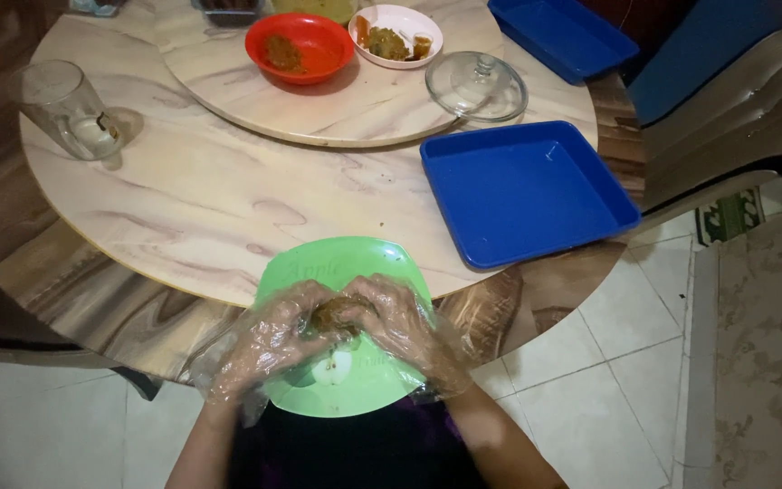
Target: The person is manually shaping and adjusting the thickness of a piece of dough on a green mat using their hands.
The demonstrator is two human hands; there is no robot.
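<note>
Gloved left hand and right hand pinching brown lump over green plate.

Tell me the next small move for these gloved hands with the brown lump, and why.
Probably keep pressing and turning the brown lump between the left hand and right hand, over the green plate. Both gloved hands cup it, it looks uneven, and the nearer blue tray holds nothing yet.
</note>
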